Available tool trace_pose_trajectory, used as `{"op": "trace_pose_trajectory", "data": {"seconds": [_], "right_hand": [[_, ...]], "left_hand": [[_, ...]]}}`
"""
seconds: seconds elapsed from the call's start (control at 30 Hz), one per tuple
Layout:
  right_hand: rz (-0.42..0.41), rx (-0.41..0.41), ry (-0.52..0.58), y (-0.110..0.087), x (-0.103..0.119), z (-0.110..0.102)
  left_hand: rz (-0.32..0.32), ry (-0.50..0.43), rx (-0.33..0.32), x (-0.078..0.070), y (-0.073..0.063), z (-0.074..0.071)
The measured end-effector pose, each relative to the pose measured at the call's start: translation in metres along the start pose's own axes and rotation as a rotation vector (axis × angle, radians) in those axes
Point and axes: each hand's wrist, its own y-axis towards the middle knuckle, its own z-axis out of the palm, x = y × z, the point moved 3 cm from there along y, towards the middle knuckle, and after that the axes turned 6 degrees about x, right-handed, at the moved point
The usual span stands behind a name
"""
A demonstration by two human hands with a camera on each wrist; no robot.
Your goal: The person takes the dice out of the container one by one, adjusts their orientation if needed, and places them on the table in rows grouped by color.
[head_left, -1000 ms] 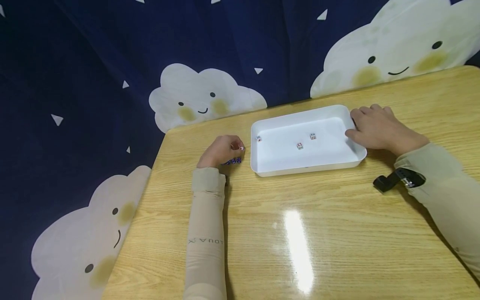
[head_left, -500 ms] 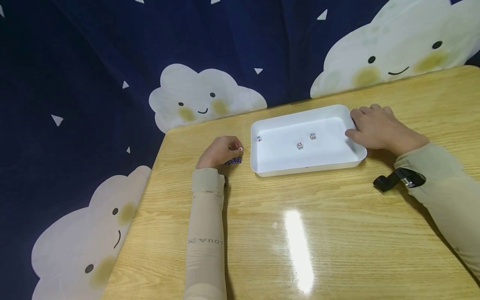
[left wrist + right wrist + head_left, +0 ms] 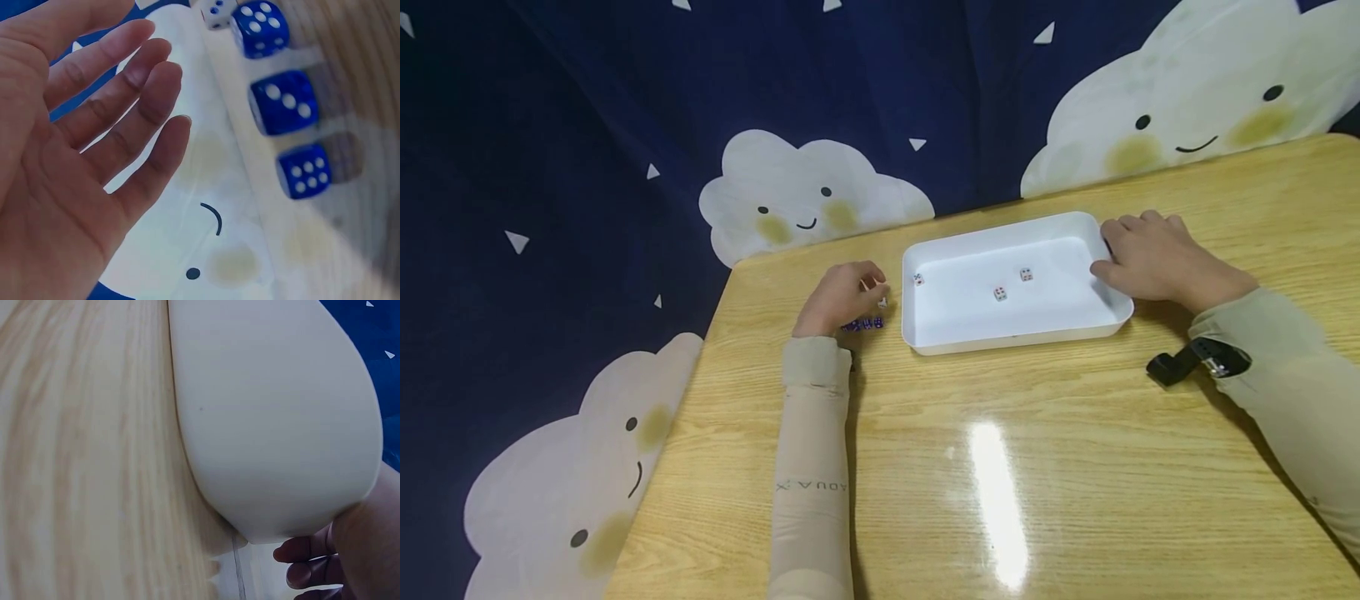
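My left hand (image 3: 842, 293) hovers over the table left of the tray, its fingers loosely extended and apart in the left wrist view. A white die (image 3: 882, 302) sits just under its thumb; the same white die (image 3: 217, 12) stands at the end of a row of blue dice (image 3: 284, 102). In the head view these blue dice (image 3: 867, 323) are partly covered by the hand. My right hand (image 3: 1157, 254) grips the right end of the white tray (image 3: 1011, 340), thumb over the rim and fingers along the outside. Inside lie three white dice (image 3: 1000, 293).
The wooden table (image 3: 1075, 467) extends toward me, with a bright light reflection near its middle. Behind and left of it hangs a dark blue curtain (image 3: 647, 75) printed with smiling clouds. A black strapped device (image 3: 1198, 360) is at my right wrist.
My left hand has let go of the white die it was pinching, and its fingers have spread and lifted slightly. More blue dice show beneath it. The right hand and tray stay put.
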Motion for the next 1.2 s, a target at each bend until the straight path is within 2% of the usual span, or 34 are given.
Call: {"op": "trace_pose_trajectory", "data": {"seconds": [0.2, 0.4, 0.63, 0.77, 0.9, 1.1, 1.2], "right_hand": [[-0.003, -0.007, 0.008, -0.001, 0.000, 0.000], [-0.001, -0.009, 0.008, -0.001, 0.000, 0.000], [-0.005, -0.008, -0.001, 0.000, -0.001, 0.001], [-0.011, -0.013, 0.002, -0.001, -0.002, 0.001], [-0.013, -0.025, 0.005, -0.002, -0.003, 0.001], [-0.022, -0.033, 0.005, -0.003, -0.002, 0.000], [-0.026, -0.047, 0.002, -0.003, -0.001, 0.000]], "left_hand": [[0.063, 0.021, -0.042, -0.012, 0.002, -0.003], [0.096, 0.036, -0.072, -0.024, 0.002, -0.005], [0.153, 0.055, -0.115, -0.034, 0.007, -0.001], [0.163, 0.062, -0.123, -0.039, 0.011, 0.004], [0.156, 0.086, -0.128, -0.044, 0.017, 0.010], [0.078, 0.140, -0.200, -0.044, 0.022, 0.011], [0.063, 0.149, -0.212, -0.044, 0.024, 0.011]]}}
